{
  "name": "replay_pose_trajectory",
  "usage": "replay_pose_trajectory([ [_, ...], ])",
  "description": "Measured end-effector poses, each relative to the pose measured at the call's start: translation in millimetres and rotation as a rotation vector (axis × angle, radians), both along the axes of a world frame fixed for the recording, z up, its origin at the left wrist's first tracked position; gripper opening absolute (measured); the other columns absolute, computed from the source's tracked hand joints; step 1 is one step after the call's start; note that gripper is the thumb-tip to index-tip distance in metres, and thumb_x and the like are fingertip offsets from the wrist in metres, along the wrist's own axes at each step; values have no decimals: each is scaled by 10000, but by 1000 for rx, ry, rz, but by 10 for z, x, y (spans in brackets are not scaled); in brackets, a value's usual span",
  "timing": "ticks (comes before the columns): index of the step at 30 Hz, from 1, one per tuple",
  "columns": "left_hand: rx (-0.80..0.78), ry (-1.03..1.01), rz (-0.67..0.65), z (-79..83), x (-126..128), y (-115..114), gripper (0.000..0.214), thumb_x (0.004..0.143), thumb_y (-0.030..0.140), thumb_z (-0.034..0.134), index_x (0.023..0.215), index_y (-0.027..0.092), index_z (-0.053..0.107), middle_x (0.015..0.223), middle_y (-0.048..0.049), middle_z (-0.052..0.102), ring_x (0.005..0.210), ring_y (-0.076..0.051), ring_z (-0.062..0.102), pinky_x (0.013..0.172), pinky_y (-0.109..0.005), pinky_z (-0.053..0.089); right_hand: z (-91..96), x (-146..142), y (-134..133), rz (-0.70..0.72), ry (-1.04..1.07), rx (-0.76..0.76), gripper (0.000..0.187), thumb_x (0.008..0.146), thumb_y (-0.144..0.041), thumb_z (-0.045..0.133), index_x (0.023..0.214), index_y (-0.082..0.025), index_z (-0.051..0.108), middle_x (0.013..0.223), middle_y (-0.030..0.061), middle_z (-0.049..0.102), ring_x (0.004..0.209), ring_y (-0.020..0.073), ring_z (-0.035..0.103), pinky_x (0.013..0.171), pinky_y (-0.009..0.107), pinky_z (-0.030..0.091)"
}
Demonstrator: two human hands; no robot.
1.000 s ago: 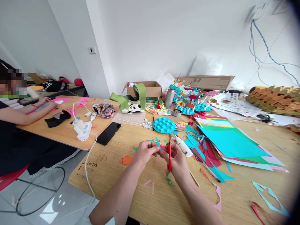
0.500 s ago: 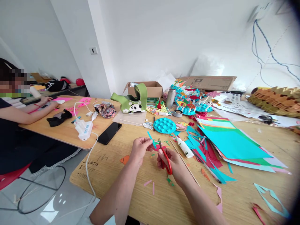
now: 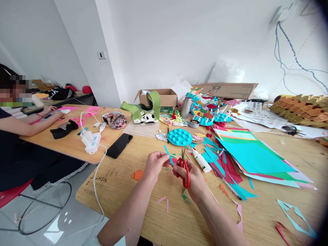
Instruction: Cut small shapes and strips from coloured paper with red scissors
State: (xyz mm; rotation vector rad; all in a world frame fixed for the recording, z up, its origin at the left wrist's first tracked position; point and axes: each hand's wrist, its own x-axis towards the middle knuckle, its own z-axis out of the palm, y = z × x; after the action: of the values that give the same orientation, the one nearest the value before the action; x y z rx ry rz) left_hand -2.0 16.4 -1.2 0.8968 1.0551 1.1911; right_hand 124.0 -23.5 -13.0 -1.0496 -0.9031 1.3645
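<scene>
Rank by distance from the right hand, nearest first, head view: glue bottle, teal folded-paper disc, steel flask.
From the right hand:
1. Glue bottle: just ahead, to its right.
2. Teal folded-paper disc: farther ahead, slightly left.
3. Steel flask: farthest, toward the table's back, beyond the disc.

White walls (image 3: 164, 41) fill the top of the frame, with a square pillar (image 3: 107, 61) and wall switch (image 3: 101, 55) upper left; shiny grey floor tiles (image 3: 61, 218) lie lower left beside a wooden table (image 3: 123, 191).
</scene>
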Motion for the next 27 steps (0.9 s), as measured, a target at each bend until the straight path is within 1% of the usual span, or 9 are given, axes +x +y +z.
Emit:
replay_pose_trajectory([
  [4, 15, 33, -30, -21, 45, -17, 144, 577, 259, 688, 587, 128, 628, 543, -32, 630, 502, -109, 553, 514, -228, 425, -10, -5, 8, -65, 1, 2, 386, 556, -403, 791, 760, -170, 559, 614, 0, 592, 556, 145, 532, 530, 263, 388],
  [10, 48, 66, -90, -39, 78, -48, 114, 607, 241, 659, 590, 133, 630, 558, -27, 624, 512, -106, 542, 517, -227, 411, 18, -4, -3, -85, 14, 7, 375, 563, -366, 799, 772, -168, 559, 634, -11, 590, 565, 125, 520, 541, 246, 393],
  [15, 38, 47, -118, -51, 85, -58, 124, 605, 255, 661, 603, 135, 631, 567, -24, 620, 517, -111, 547, 526, -238, 410, 43, -16, -11, -110, 20, 12, 418, 518, -393, 818, 753, -171, 553, 633, -19, 584, 551, 119, 511, 533, 245, 395],
  [22, -11, 22, -128, -32, 84, -72, 140, 576, 262, 681, 598, 136, 625, 559, -23, 619, 522, -112, 551, 522, -232, 404, 54, -4, -4, -120, -30, 39, 426, 511, -409, 814, 738, -180, 536, 603, -23, 570, 535, 121, 505, 526, 249, 407],
  [27, -26, 9, -131, -33, 65, -53, 161, 575, 283, 685, 605, 132, 637, 566, -32, 624, 517, -108, 547, 518, -228, 398, 63, 3, -1, -132, -93, 27, 433, 485, -408, 818, 720, -185, 531, 605, -17, 574, 541, 131, 520, 524, 257, 415],
])
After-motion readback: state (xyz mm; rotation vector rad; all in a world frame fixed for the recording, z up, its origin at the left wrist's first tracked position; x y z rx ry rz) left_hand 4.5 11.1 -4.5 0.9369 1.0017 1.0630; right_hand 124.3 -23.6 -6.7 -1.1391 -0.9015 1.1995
